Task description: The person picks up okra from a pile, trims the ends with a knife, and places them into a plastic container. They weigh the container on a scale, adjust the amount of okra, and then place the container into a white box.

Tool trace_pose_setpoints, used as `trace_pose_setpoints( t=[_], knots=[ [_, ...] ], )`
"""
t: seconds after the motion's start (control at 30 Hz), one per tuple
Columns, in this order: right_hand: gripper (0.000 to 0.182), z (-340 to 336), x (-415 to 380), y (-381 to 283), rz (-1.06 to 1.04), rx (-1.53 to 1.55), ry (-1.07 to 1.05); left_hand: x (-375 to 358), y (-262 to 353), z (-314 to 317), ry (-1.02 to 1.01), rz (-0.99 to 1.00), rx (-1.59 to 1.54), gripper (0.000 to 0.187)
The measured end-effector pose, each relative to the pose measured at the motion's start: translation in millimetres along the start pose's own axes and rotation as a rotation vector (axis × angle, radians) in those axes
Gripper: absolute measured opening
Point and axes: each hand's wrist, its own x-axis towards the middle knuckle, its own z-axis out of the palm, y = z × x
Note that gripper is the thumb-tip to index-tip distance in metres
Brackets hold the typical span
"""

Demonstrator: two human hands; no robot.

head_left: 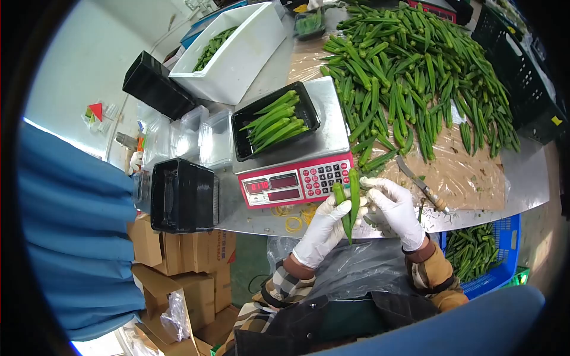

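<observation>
My gloved left hand holds two green okra pods upright in front of the scale. Close beside them is my gloved right hand, its fingertips bent together near the pods; whether anything small is between them I cannot make out. Just beyond the hands stands a red-fronted digital scale with a lit display reading about 0170. On its metal plate sits a black tray with several okra pods in a row. A curved knife lies on the table right of my right hand.
A large okra heap covers the back right on brown sheeting. Clear lids, stacked black trays and a white foam box are at left. Rubber bands lie by the scale. A blue crate stands below right.
</observation>
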Motion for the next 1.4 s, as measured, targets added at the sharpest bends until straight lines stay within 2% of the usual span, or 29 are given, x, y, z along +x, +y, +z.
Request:
trace_pose_setpoints(
  t=[0.13,0.17,0.23,0.27,0.3,0.37,0.43,0.47,0.5,0.53,0.57,0.63,0.73,0.83,0.9,0.97,1.0,1.03,1.1,1.2,1.4],
  knots=[
    [0.031,-3.1,0.0,6.4,-0.006,-0.05,-0.042,-1.6,-2.6,8.4,0.034,0.023,0.113,0.044],
    [0.029,-3.7,-3.1,3.5,0.069,-0.001,-0.065,-2.9,-2.4,13.2,0.038,0.03,0.143,0.045],
    [0.024,-6.9,-1.5,5.8,-0.135,-0.31,-0.083,-3.0,-4.0,13.3,0.069,0.038,0.2,0.047],
    [0.021,-11.5,0.8,7.9,-0.177,-0.283,-0.126,-2.1,-6.5,7.9,0.084,0.038,0.234,0.048],
    [0.022,-15.4,2.4,-0.7,-0.041,-0.266,-0.178,-0.8,-8.9,2.2,0.1,0.038,0.269,0.048],
    [0.018,-31.7,20.2,-5.3,-0.127,-0.358,-0.064,0.3,-11.2,-2.5,0.07,0.059,0.265,0.042],
    [0.018,-62.6,53.5,-7.9,-0.262,-0.505,0.185,-3.6,-9.5,7.0,0.082,0.061,0.261,0.038],
    [0.02,-80.3,71.3,-9.7,-0.273,-0.713,0.372,-3.9,-11.9,10.1,0.125,0.067,0.264,0.036],
    [0.022,-100.4,89.5,-4.2,-0.458,-0.993,0.544,-4.1,-14.7,7.8,0.115,0.052,0.266,0.036],
    [0.026,-115.5,105.0,-5.4,-0.366,-1.074,0.615,-3.8,-17.6,2.8,0.105,0.038,0.268,0.036],
    [0.03,-128.1,119.7,-3.7,-0.308,-1.257,0.661,-3.5,-19.5,0.2,0.096,0.026,0.27,0.036],
    [0.026,-138.3,139.4,-5.5,-0.29,-1.519,0.671,-6.0,-21.6,7.3,0.115,0.004,0.269,0.036],
    [0.021,-146.1,158.8,-3.4,-0.265,-1.652,0.668,-7.1,-24.1,6.9,0.125,-0.023,0.256,0.036],
    [0.022,-158.2,162.9,-3.4,-0.285,-1.494,0.704,-8.0,-24.3,3.2,0.111,0.001,0.252,0.035],
    [0.027,-164.6,157.1,1.5,-0.274,-1.163,0.845,-8.9,-23.4,1.3,0.116,0.014,0.263,0.034],
    [0.03,-180.7,148.0,3.1,-0.247,-0.8,0.781,-8.2,-22.8,0.9,0.132,0.015,0.271,0.034],
    [0.033,-177.9,129.7,-7.3,-0.164,-0.344,0.62,-7.9,-23.0,0.7,0.145,0.008,0.275,0.034],
    [0.035,-164.1,106.0,-26.6,-0.141,-0.148,0.59,-8.1,-23.9,0.7,0.159,-0.002,0.278,0.035],
    [0.039,-163.7,79.7,-37.3,-0.024,0.157,0.503,-6.6,-25.5,3.6,0.152,-0.003,0.29,0.035],
    [0.045,-168.2,54.4,-28.1,-0.069,0.534,0.189,-4.1,-28.6,7.2,0.148,-0.007,0.292,0.034],
    [0.049,-154.5,30.7,-20.8,0.032,0.772,0.044,-3.3,-31.1,6.7,0.134,-0.008,0.266,0.034]
  ],
)
